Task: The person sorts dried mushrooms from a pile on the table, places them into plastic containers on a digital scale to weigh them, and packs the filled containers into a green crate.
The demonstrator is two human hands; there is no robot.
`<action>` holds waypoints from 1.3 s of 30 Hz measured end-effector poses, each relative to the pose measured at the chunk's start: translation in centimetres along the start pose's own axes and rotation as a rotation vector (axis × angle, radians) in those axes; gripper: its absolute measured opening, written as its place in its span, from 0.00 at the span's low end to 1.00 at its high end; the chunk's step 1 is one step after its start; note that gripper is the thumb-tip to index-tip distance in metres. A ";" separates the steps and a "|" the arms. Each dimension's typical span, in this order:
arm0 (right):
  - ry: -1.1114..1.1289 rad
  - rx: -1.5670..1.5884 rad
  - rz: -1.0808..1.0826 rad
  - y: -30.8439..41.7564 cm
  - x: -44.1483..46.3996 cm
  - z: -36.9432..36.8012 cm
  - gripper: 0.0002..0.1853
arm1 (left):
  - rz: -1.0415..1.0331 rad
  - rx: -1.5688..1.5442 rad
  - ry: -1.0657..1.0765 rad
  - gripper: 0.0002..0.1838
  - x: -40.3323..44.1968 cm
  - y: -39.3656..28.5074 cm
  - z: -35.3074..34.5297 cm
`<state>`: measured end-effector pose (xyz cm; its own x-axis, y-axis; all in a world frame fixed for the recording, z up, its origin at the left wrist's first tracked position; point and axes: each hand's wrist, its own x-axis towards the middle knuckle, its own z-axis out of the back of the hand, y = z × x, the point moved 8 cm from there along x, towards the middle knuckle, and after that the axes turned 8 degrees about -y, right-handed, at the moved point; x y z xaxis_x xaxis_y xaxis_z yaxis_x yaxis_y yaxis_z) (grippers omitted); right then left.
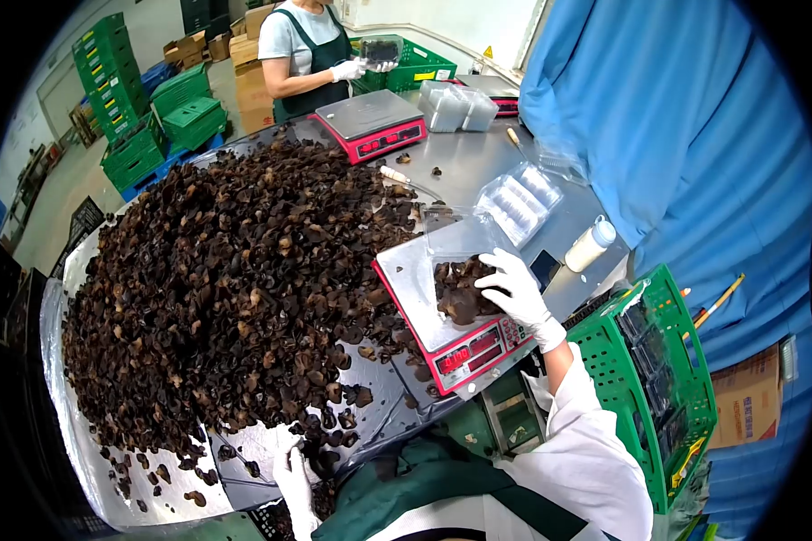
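Note:
My right hand (pixel 517 293), in a white glove, rests with spread fingers at the right side of a heap of dark wood ear mushrooms (pixel 465 290). That heap lies in a clear plastic box with its lid (pixel 456 236) raised, on a red and silver weighing scale (pixel 410 270) with lit red digits. My left hand (pixel 293 473), also gloved, hangs at the table's near edge beside loose mushroom pieces. Its fingers look stretched out, with nothing visible in them, though partly hard to make out. A large pile of wood ear mushrooms (pixel 235 279) spreads over the table's left half.
Across the table, a person (pixel 307 59) in gloves holds a filled clear box. A second scale (pixel 370 122), stacked clear boxes (pixel 457 106), empty clear trays (pixel 520 200) and a white bottle (pixel 591 243) stand around. At right is a green crate (pixel 609 361) with packed boxes.

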<state>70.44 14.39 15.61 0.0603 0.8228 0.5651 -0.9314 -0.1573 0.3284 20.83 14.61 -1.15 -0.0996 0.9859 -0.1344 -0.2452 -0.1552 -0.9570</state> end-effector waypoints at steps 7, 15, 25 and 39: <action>0.311 -0.281 0.041 -1.0 -0.1 -4.7 0.18 | -0.042 0.042 0.033 0.10 -0.6 -1.9 -1.2; -0.075 0.041 -0.276 -4.4 0.1 -0.8 0.15 | 0.013 -0.047 0.012 0.09 -1.9 -1.0 0.4; -0.037 0.399 -0.294 14.5 -0.2 -5.4 0.10 | -0.017 0.088 -0.224 0.12 -1.2 -2.5 8.4; 0.053 -0.429 0.043 7.2 -1.5 -4.1 0.17 | -0.034 0.098 -0.236 0.13 -0.6 -1.7 8.3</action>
<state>62.15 14.21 14.04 0.0096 0.8493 0.5279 -0.9982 0.0396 -0.0456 13.32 13.79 2.70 -0.3092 0.9506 -0.0278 -0.3435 -0.1389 -0.9288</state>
